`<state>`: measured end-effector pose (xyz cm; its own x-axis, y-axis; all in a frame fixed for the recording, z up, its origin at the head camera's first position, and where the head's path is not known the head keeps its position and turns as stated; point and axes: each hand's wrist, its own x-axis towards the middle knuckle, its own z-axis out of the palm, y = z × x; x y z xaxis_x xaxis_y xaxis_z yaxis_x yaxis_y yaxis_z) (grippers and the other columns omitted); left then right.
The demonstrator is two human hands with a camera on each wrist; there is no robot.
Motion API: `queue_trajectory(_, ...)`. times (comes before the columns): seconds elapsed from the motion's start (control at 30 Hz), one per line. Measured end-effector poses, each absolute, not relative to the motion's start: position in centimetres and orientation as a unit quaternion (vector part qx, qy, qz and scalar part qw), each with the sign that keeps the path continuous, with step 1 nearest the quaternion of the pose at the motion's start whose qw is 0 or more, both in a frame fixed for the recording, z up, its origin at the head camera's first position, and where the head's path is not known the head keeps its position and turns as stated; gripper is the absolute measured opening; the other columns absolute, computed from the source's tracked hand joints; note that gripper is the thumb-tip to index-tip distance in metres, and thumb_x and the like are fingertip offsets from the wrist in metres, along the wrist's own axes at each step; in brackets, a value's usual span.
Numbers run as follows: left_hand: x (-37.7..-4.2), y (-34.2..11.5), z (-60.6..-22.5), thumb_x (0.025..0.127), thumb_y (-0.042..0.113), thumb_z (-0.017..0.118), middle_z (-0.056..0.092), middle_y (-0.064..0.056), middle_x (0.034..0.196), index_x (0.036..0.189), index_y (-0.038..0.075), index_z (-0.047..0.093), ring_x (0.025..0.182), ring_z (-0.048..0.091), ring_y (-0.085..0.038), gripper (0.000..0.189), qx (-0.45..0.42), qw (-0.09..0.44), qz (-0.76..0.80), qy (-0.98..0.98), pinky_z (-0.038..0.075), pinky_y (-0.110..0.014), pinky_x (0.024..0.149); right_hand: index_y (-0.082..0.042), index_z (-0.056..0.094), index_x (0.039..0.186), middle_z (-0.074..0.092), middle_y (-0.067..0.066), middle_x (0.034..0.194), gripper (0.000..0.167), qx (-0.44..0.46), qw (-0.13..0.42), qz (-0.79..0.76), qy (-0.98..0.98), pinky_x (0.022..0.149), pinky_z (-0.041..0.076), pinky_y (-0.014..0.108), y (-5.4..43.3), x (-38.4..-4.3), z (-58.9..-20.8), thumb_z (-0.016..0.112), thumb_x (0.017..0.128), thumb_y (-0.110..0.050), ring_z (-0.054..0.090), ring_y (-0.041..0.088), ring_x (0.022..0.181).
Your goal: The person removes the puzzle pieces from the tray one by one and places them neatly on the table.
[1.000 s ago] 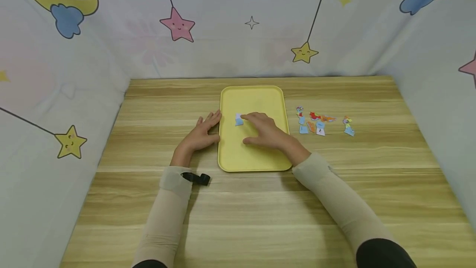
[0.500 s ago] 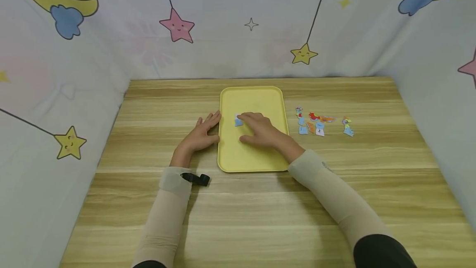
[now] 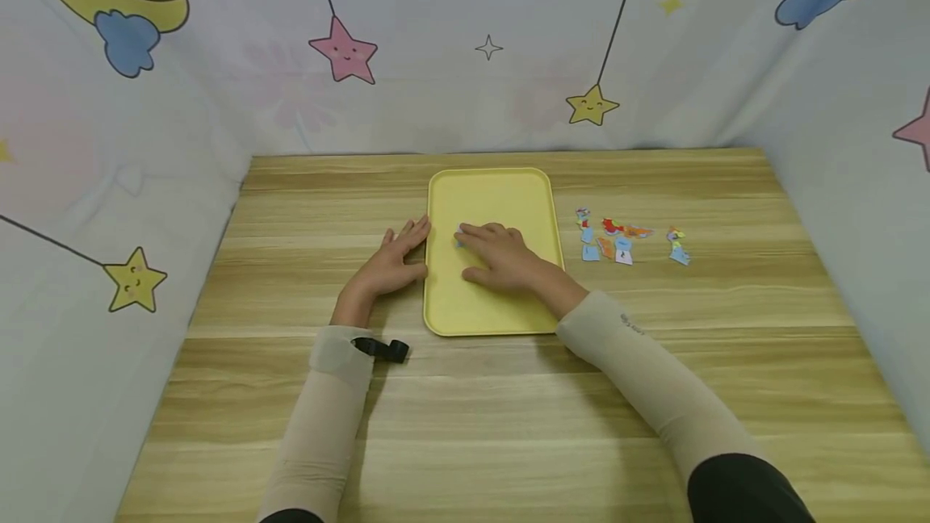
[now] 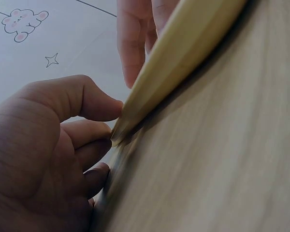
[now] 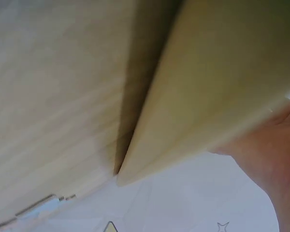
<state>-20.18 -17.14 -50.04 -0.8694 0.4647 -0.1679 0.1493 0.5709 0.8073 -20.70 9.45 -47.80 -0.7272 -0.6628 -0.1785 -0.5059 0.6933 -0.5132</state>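
A yellow tray (image 3: pixel 501 192) lies on the wooden table in the head view. At its left edge, my left hand (image 3: pixel 392 265) touches the rim with fingers extended; in the left wrist view, the thumb and fingers of that left hand (image 4: pixel 48 135) meet the tray's edge (image 4: pixel 179 53). My right hand (image 3: pixel 504 258) is over the middle of the tray, its outstretched fingers covering most of a small blue-and-white puzzle piece (image 3: pixel 459 237). Only a sliver of that piece shows beside the fingertips. In the right wrist view, part of the right hand (image 5: pixel 266 154) appears beyond the tray side (image 5: pixel 183 111).
Right of the tray lie several colourful puzzle pieces (image 3: pixel 623 250), some joined or close together. A separate yellow-and-blue piece (image 3: pixel 679 248) lies farther right. A black wrist camera (image 3: pixel 388 350) sits on the left cuff. A patterned curtain (image 3: pixel 436 87) hangs behind the wooden table (image 3: pixel 465 426).
My right hand has shifted slightly left, and its fingers now cover more of the blue-and-white puzzle piece. The left hand stays at the tray's edge.
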Motion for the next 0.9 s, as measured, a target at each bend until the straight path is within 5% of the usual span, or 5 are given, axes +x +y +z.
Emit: queue_trajectory(0.9, -20.1, -17.4, -50.1, 0.092, 0.012, 0.061, 0.013, -0.001, 0.176, 0.168, 0.007, 0.023, 0.163, 0.001, -0.022, 0.085, 0.175, 0.186, 0.434, 0.864, -0.016, -0.041, 0.128, -0.017, 0.051, 0.153, 0.023, 0.006, 0.175, 0.052, -0.319, 0.18, -0.181, 0.913, 0.12, 0.022, 0.065, 9.2, -21.7, -48.0, 0.058, 0.107, -0.04, 0.022, 0.036, 0.157)
